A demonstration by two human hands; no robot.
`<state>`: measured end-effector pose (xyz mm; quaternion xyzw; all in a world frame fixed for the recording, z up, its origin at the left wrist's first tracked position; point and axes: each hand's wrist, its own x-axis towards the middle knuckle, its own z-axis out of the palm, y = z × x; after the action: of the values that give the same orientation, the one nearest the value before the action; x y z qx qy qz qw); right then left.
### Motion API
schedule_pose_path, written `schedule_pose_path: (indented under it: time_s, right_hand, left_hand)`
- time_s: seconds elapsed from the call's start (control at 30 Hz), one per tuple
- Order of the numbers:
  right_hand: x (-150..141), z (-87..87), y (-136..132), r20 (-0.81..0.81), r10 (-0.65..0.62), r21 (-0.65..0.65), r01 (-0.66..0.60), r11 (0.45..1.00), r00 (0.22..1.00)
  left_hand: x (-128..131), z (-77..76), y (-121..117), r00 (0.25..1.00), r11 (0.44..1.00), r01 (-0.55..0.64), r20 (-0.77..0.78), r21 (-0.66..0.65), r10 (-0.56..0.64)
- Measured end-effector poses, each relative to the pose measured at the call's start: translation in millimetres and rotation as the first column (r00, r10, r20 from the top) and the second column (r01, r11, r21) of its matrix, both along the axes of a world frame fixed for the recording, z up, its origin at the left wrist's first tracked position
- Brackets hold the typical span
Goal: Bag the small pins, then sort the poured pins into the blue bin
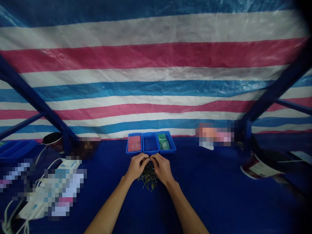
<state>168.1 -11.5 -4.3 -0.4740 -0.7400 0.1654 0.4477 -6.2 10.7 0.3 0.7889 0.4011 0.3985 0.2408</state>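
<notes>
My left hand (pixel 138 166) and my right hand (pixel 161 166) meet fingertip to fingertip at the middle of the table. Both are closed in a pinch, and what lies between the fingers is too small to make out. Below them spreads a loose pile of thin, dark and yellowish stick-like pieces (pixel 149 179), partly covered by my hands. Just beyond my fingers stands a blue three-compartment tray (pixel 150 152). Its left compartment holds a pink packet (pixel 134 143), the right one a green packet (pixel 163 141). A few tiny thin pieces lie in the middle compartment.
On the left, a white power strip with cables (pixel 32 204), a dark tub (pixel 54 141) and another blue tray (pixel 18 149) occupy the table (pixel 214 195). A dark red and white tub (pixel 258 167) stands at right. Blue metal posts (pixel 46 109) and a striped sheet (pixel 156 55) enclose the far side.
</notes>
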Motion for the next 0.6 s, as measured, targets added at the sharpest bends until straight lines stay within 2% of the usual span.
schedule_pose_path:
  time_s: [0.23, 0.43, 0.6]
  right_hand:
    - [-0.1, -1.5, -0.4, -0.005, -0.026, 0.004, 0.026, 1.000, 1.000]
    - [-1.8, -1.7, 0.4, -0.059, 0.024, 0.016, -0.023, 1.000, 0.998]
    - [-1.8, 0.7, -0.9, -0.005, 0.007, -0.001, -0.007, 1.000, 1.000]
  left_hand:
    - [-1.1, -0.8, 1.4, 1.000, 1.000, -0.004, 0.028, 0.016, 0.004]
    - [-1.5, -0.2, 0.8, 1.000, 1.000, -0.020, 0.022, 0.002, 0.020]
    - [-0.9, 2.4, 0.4, 1.000, 1.000, -0.017, 0.022, 0.009, 0.017]
